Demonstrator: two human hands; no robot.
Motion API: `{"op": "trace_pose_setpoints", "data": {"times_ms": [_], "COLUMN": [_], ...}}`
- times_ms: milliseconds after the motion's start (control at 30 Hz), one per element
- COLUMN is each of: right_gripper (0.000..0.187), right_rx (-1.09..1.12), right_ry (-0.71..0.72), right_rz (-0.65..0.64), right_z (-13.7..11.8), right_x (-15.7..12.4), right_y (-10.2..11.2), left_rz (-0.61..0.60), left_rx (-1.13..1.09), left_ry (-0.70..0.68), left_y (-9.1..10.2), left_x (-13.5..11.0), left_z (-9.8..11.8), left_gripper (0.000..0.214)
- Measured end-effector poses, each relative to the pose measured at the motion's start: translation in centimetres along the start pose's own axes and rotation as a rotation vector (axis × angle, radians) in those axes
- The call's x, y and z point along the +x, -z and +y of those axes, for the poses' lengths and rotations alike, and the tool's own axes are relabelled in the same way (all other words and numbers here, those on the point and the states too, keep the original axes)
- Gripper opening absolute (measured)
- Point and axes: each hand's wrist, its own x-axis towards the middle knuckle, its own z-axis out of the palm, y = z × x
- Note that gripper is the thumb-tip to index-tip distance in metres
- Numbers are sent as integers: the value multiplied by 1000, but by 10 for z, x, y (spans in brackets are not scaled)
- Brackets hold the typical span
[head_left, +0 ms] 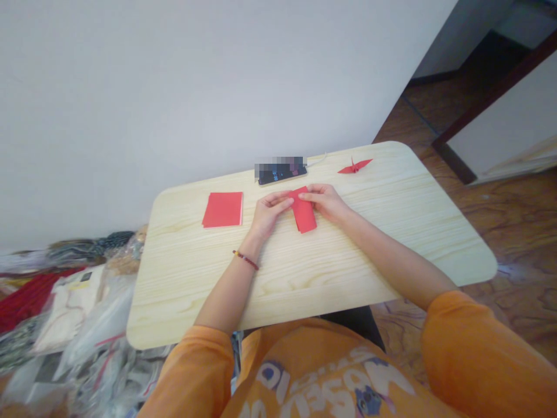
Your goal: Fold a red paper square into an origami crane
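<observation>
Both my hands meet over a folded strip of red origami paper (pixel 304 213) near the middle of the light wooden table (pixel 383 215). My left hand (pixel 268 212) pinches the strip's left side, and my right hand (pixel 325 203) holds its upper right part. To the left, a neat stack of red paper squares (pixel 222 209) lies flat on the table. A finished red origami crane (pixel 354 166) stands near the far edge, to the right. A dark smartphone (pixel 282 176) lies at the far edge, its screen partly blurred out.
A white wall (pixel 174 87) runs behind the table. Plastic bags and fabric (pixel 73 307) are heaped on the floor to the left. Brown patterned flooring (pixel 513 226) lies to the right, with a doorway (pixel 461 75) beyond. A pale cable (pixel 318 159) leads from the smartphone.
</observation>
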Motion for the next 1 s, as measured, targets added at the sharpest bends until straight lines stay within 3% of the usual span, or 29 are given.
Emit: {"op": "trace_pose_setpoints", "data": {"times_ms": [200,433,600,1000], "right_gripper": [30,29,32,33], "right_rx": [29,25,-98,-97], "right_ry": [-59,-31,14,22], "right_rz": [-56,-49,-50,-85], "right_z": [-6,-3,3,4], "right_x": [-6,-3,-2,0], "right_y": [-3,-1,1,3], "left_rz": [-106,-25,38,15], "left_rx": [-31,85,205,98], "left_ry": [57,-87,-184,-94], "left_y": [0,2,3,5], "left_x": [-4,0,1,5], "left_z": [4,-3,-5,-9], "left_gripper": [48,42,45,43]}}
